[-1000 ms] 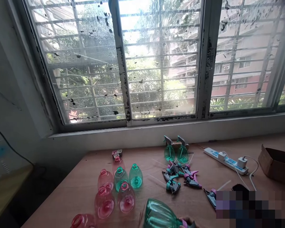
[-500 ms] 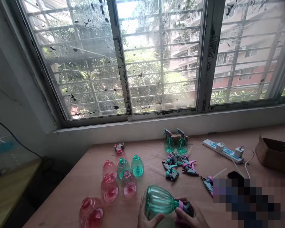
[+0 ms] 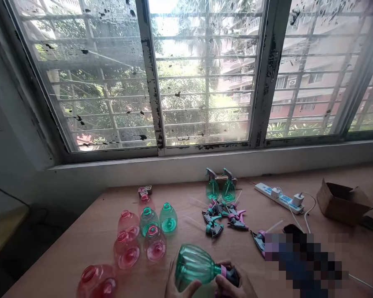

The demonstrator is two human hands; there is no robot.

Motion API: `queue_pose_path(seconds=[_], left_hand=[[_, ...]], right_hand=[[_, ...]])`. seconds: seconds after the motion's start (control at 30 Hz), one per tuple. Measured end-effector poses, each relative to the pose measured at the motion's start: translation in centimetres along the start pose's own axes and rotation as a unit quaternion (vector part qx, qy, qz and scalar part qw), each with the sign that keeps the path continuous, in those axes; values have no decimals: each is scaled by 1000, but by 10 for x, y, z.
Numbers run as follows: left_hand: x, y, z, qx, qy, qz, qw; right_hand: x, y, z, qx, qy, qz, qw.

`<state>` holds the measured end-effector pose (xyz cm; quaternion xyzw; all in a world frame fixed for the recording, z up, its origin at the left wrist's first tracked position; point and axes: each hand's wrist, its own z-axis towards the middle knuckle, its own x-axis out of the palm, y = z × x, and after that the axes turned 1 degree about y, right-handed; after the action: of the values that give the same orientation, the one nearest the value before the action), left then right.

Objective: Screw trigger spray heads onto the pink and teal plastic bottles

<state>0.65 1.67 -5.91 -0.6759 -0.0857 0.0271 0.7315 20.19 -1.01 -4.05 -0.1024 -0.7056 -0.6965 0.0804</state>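
A green ribbed plastic bottle (image 3: 193, 263) lies sideways at the table's near edge, its base pointing left. My left hand (image 3: 178, 286) wraps round the bottle's body from below. My right hand (image 3: 230, 283) is closed round the pink collar and dark spray head (image 3: 229, 273) at the bottle's neck. Both hands are cut off by the bottom edge. Left of them stand several open pink bottles (image 3: 127, 250) and two green bottles (image 3: 168, 217) without heads.
A heap of loose spray heads (image 3: 220, 216) lies mid-table, and two assembled green sprayers (image 3: 220, 186) stand near the sill. A white power strip (image 3: 279, 197) with a charger, a brown cardboard box (image 3: 342, 201) and a blurred patch are at the right. The wooden table (image 3: 81, 244) ends left.
The view has tilted down and shifted, so the table's things sit further left. My two hands have come into sight, holding the green bottle and its spray head.
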Motion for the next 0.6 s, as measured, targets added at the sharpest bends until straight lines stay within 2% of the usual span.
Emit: queue_pose_path(seconds=[0.2,0.4,0.6], left_hand=[[0,-19,-5,3,63,-18,998],[10,-34,-9,4,31,-10,999],[6,-34,-14,8,47,-36,998]], right_hand=[[-2,13,-7,11,11,35,999],[-3,26,-15,-4,39,15,999],[-6,19,-11,-12,41,19,999]])
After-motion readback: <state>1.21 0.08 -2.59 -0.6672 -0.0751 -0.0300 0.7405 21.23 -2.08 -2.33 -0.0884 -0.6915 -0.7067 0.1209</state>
